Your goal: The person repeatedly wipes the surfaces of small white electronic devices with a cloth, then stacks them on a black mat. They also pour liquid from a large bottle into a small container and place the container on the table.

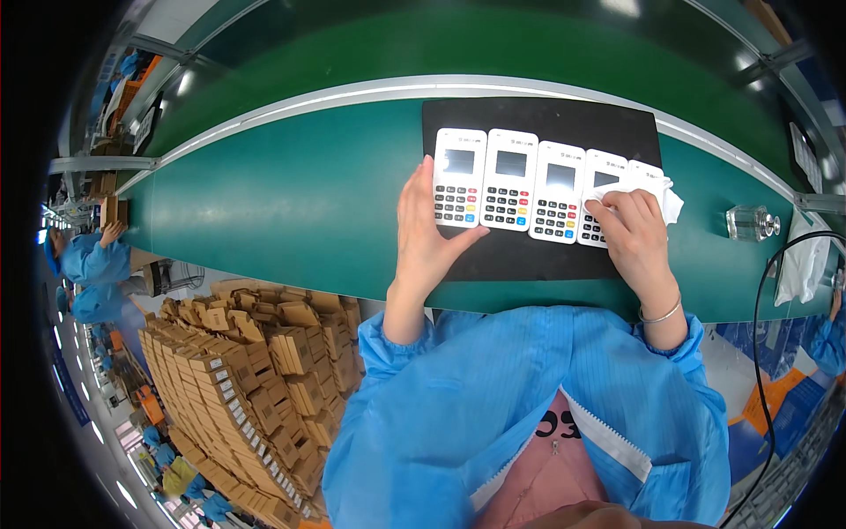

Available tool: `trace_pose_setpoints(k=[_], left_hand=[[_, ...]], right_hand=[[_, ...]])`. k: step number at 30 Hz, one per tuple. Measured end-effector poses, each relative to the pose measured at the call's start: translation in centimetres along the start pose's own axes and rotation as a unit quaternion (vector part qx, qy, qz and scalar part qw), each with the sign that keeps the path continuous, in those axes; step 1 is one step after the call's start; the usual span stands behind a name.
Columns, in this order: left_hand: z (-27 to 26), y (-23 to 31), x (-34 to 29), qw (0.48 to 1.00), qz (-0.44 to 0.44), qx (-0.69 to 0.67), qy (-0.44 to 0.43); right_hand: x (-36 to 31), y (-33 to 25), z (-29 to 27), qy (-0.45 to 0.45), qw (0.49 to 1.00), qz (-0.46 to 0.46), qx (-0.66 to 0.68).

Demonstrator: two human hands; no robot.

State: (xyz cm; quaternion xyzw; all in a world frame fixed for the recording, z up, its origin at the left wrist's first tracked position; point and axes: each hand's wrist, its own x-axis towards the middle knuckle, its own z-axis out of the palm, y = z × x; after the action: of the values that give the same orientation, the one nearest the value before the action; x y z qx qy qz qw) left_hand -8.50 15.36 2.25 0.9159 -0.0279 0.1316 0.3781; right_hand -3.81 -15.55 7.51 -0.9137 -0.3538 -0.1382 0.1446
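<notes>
Several white card payment terminals, each with a small screen and a keypad, lie side by side in a row on a black mat (493,260). My left hand (418,225) is open, its fingers along the left edge of the leftmost terminal (458,163) and its thumb at that one's lower edge. A second terminal (513,163) and a third terminal (560,176) lie uncovered. My right hand (630,229) is closed on a white cloth (671,201) and presses it over the fourth terminal (606,166). Hand and cloth hide most of the rightmost terminal (646,169).
A clear glass bottle (747,223) stands on the green table (291,194) at the right, near a black cable (758,353) and a white bag (802,264). Stacked cardboard boxes (256,379) fill the lower left. A co-worker in blue (92,264) is at the far left.
</notes>
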Motion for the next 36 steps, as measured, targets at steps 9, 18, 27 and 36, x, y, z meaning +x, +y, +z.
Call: trace_pose_setpoints(k=[9,18,27,36], left_hand=[[-0.2,-0.1,-0.1,1.0,-0.004,-0.001,-0.007],[-0.1,-0.2,0.0,1.0,0.001,0.003,-0.006],[-0.2,0.3,0.1,1.0,-0.011,0.002,-0.015],[-0.1,0.3,-0.1,0.999,-0.041,0.001,-0.025]], right_hand=[[-2.8,2.2,-1.9,0.092,0.963,0.168,0.188],[1.4,-0.1,-0.2,0.085,0.984,0.054,0.149],[-4.4,9.8,-2.2,0.39,0.819,0.322,0.27],[-12.1,11.5,-3.8,0.299,0.85,0.411,0.138]])
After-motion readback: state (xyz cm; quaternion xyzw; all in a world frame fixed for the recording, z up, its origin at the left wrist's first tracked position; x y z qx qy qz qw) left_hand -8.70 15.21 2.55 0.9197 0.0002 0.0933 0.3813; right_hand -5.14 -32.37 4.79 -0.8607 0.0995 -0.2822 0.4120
